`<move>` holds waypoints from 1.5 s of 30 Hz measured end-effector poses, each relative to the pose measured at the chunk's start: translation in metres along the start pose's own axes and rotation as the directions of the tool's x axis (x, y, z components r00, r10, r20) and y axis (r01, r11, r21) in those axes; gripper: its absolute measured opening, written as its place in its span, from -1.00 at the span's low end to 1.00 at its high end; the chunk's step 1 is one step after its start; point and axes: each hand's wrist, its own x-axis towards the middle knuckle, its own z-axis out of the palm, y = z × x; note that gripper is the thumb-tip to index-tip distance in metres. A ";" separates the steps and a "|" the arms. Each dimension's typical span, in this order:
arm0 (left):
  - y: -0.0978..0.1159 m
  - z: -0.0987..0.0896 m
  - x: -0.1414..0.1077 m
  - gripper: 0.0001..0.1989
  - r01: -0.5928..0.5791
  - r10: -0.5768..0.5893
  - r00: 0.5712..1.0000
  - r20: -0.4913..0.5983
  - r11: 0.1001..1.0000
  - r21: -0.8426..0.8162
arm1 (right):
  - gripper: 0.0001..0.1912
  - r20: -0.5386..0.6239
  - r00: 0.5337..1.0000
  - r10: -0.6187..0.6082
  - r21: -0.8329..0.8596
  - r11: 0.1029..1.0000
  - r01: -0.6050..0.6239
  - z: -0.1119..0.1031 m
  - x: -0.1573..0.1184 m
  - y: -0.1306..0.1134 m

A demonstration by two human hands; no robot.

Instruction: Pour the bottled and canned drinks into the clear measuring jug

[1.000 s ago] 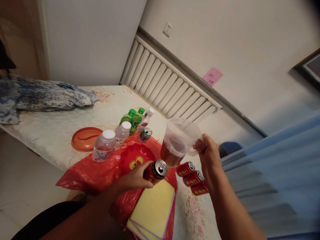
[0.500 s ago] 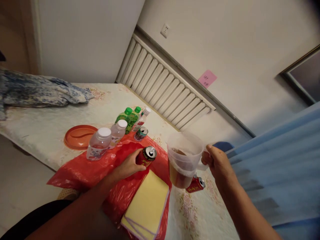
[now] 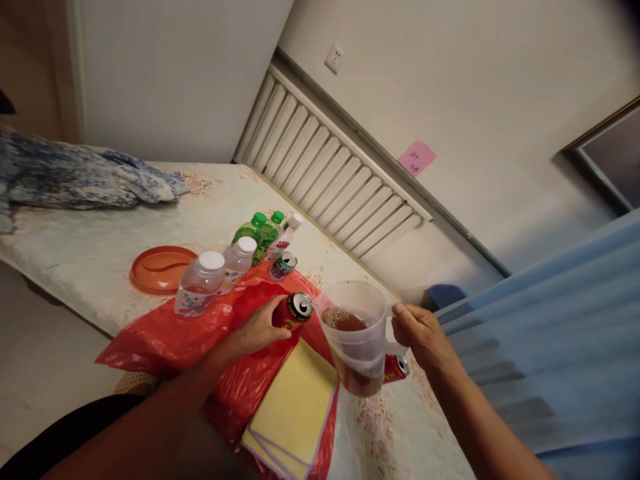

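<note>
Measuring jug (image 3: 357,360) has shifted leftward since the earlier frame, its spout now just beside the top of the dark red can (image 3: 291,316); contact cannot be confirmed. Right hand (image 3: 425,335): fingers closed around the jug handle. Left hand (image 3: 257,328): curved partly open, thumb and fingers gripping the can. Brown liquid (image 3: 345,320) is visible in the jug. Red plastic (image 3: 170,340) lies under and around the left hand; a yellow cloth (image 3: 295,400) lies between the hands, nearer the wearer. Another red can (image 3: 399,368) lies partly hidden behind the jug, near the right hand. Handling, as judged: hold the can upright without squeezing its wall, keep the right wrist firm against the jug's weight, and make any tilt slow, as liquid could slop
</note>
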 end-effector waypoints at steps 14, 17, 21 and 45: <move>0.002 0.000 0.000 -0.27 -0.009 0.010 1.000 -0.028 0.999 0.036 | -0.44 0.029 0.999 0.035 -0.158 0.987 -0.030 0.002 0.005 -0.015; -0.002 0.001 0.001 -0.29 -0.020 0.022 0.999 -0.037 0.999 0.041 | -0.44 0.044 0.999 0.030 -0.179 0.984 -0.021 0.002 0.006 -0.016; -0.004 0.001 0.001 -0.31 -0.024 0.025 0.999 -0.024 0.999 0.028 | -0.44 0.050 0.998 0.029 -0.173 0.985 -0.020 0.003 0.007 -0.019; 0.003 -0.001 -0.001 -0.32 0.001 -0.001 1.000 -0.013 1.000 0.012 | -0.43 0.064 0.998 0.028 -0.229 0.973 -0.012 0.003 0.012 -0.025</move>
